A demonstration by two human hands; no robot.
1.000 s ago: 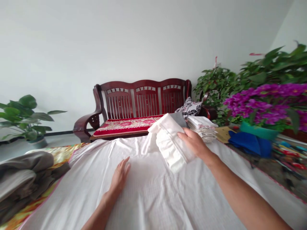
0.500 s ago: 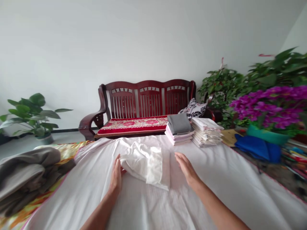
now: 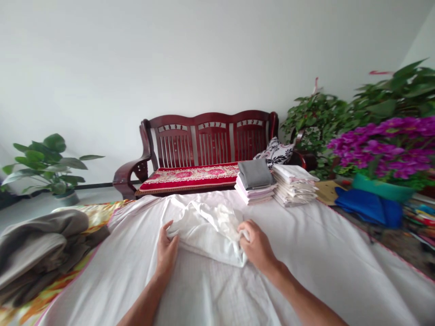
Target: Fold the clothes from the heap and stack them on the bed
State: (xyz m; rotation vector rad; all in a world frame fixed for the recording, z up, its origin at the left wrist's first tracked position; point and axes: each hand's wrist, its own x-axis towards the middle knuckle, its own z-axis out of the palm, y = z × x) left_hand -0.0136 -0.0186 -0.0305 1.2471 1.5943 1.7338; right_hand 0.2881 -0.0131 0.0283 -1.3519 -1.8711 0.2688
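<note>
A crumpled white garment [image 3: 207, 242], its exact kind not clear, lies partly folded on the white sheet in front of me. My left hand [image 3: 166, 249] is at its left end, the cloth's edge between thumb and fingers. At the right end, my right hand [image 3: 256, 244] has its fingers curled tightly around a bunched bit of the same cloth. Beyond the right hand stand two neat stacks: one of folded pale clothes with a grey folded piece [image 3: 256, 174] on top, the other a pile of white folded clothes [image 3: 295, 185].
The white sheet [image 3: 129, 267] covers the surface before me. Grey-brown clothes [image 3: 37, 249] lie heaped at left on a patterned yellow cloth. Behind is a dark red wooden bench [image 3: 212, 140]. At right are a blue cloth [image 3: 369, 206] and purple flowers [image 3: 387, 145] in a teal pot.
My right hand has moved left and closed on the garment's right end, which is now bunched up. The left hand has turned, its thumb now in front of the cloth's left edge.
</note>
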